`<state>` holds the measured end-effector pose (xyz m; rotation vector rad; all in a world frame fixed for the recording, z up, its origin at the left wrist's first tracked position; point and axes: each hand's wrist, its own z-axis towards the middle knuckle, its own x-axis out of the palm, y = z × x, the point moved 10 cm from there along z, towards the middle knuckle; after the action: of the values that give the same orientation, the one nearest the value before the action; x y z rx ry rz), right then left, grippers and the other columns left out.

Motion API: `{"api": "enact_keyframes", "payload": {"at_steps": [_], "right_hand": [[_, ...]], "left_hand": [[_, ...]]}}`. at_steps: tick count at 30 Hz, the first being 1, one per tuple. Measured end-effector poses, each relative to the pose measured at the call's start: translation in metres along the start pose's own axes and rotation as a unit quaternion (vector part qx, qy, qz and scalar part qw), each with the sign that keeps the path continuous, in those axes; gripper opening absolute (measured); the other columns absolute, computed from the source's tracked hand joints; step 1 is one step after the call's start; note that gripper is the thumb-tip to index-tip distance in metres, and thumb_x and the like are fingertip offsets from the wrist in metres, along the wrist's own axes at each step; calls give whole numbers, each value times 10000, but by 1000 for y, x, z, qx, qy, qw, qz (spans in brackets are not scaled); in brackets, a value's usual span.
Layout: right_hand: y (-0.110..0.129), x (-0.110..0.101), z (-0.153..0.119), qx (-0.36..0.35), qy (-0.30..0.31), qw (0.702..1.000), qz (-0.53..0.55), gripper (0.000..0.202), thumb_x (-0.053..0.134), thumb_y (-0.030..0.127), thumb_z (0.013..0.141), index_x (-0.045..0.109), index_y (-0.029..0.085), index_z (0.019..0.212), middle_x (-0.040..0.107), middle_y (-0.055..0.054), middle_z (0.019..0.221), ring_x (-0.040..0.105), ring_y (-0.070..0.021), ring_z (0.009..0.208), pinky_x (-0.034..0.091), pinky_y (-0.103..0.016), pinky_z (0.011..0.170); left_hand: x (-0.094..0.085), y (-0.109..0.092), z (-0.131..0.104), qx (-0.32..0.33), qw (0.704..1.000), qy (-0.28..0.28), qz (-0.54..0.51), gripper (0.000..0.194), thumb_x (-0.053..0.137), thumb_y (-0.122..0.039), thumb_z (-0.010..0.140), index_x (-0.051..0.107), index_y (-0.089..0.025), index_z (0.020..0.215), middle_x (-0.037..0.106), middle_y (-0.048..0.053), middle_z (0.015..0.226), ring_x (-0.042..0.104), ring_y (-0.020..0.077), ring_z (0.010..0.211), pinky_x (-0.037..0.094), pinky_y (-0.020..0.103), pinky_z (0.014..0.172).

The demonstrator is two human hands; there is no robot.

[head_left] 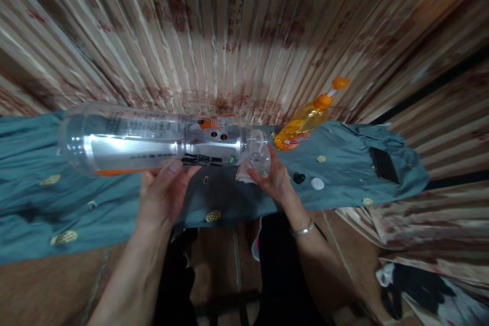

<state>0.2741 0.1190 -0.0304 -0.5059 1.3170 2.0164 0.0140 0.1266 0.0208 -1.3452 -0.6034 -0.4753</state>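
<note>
One cloth-covered bench [240, 201]; above it, one large clear bottle [160, 140], neck toward 3 o'clock, gripped by the left hand [164, 191] at its 6 o'clock side; one orange pump bottle [301, 125], at 1 o'clock from the right hand [275, 178], which is closed around one small clear vessel [262, 160] beside that neck, contact unclear; at 3 o'clock, one dark phone [384, 165], one white cap [317, 183], one black cap [299, 178].

Left grip [165, 191], right grip [275, 177]: curled

Pump bottle [303, 125] stands between held bottle [153, 137] and phone [384, 165].
</note>
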Motion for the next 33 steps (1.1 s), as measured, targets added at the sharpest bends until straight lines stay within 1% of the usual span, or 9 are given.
{"api": "enact_keyframes", "payload": {"at_steps": [4, 6, 8, 12, 15, 20, 23, 28, 33], "right_hand": [[0, 1, 0, 3, 1, 1000, 6, 725, 785, 365, 839, 527, 153, 1483, 739, -186, 1364, 741, -361, 1233, 635, -518, 1032], [-1, 1, 0, 7, 4, 1000, 8, 725, 787, 354, 839, 521, 173, 1489, 742, -173, 1363, 745, -354, 1224, 639, -521, 1024], [-1, 1, 0, 11, 6, 1000, 8, 720, 787, 350, 841, 521, 170, 1485, 741, -178, 1363, 748, -351, 1218, 645, -517, 1014], [-1, 2, 0, 9, 8, 1000, 0, 736, 788, 367, 842, 512, 146, 1487, 730, -195, 1380, 744, -356, 1229, 636, -517, 1023], [-1, 2, 0, 7, 5, 1000, -3, 740, 788, 376, 843, 509, 153, 1491, 732, -193, 1381, 745, -357, 1228, 634, -504, 1024], [-4, 4, -1, 11, 6, 1000, -5, 741, 783, 391, 843, 513, 156, 1491, 739, -192, 1368, 752, -372, 1209, 639, -513, 1013], [-5, 3, -2, 11, 4, 1000, -11, 763, 788, 406, 839, 508, 147, 1500, 723, -201, 1395, 736, -375, 1242, 625, -522, 1041], [-7, 4, -2, 21, 10, 1000, -12, 760, 795, 420, 839, 525, 148, 1496, 731, -192, 1387, 730, -369, 1253, 625, -507, 1048], [-5, 2, -1, 9, 5, 1000, -10, 759, 798, 405, 827, 528, 143, 1485, 724, -199, 1392, 724, -374, 1269, 613, -512, 1068]], "left_hand": [[0, -1, 0, 9, 1000, -1, -1, 462, 1035, -297, 559, 772, -282, 939, 725, -42, 698, 743, 193, 736, 689, 428, 837], [0, -1, 0, 8, 1000, 3, 8, 463, 1030, -315, 570, 778, -292, 958, 723, -39, 694, 756, 215, 771, 687, 445, 854], [1, -1, 0, 6, 1000, 7, 17, 439, 1021, -336, 586, 779, -296, 950, 741, -21, 729, 777, 255, 872, 682, 464, 881], [2, -4, 0, 16, 1000, 6, 19, 541, 1026, -313, 569, 777, -315, 1049, 822, 24, 996, 757, 302, 1108, 668, 477, 940], [2, -5, 0, 18, 1000, -1, 14, 593, 1028, -299, 562, 776, -310, 1099, 832, 35, 1097, 759, 291, 1107, 672, 460, 936], [5, -6, -1, 15, 1000, -2, 19, 593, 1021, -306, 553, 781, -323, 1095, 830, 49, 1144, 729, 340, 1213, 656, 516, 978], [6, -7, -1, 14, 999, -7, 27, 586, 1028, -321, 538, 786, -330, 1071, 830, 45, 1123, 706, 354, 1263, 647, 530, 996], [5, -5, -1, 7, 999, -10, 36, 557, 1033, -344, 530, 787, -325, 1030, 826, 57, 1140, 695, 365, 1280, 653, 529, 981], [4, -4, 1, 9, 999, 4, 34, 593, 1014, -339, 566, 771, -318, 1106, 825, 63, 1151, 698, 352, 1277, 648, 515, 990]]}}
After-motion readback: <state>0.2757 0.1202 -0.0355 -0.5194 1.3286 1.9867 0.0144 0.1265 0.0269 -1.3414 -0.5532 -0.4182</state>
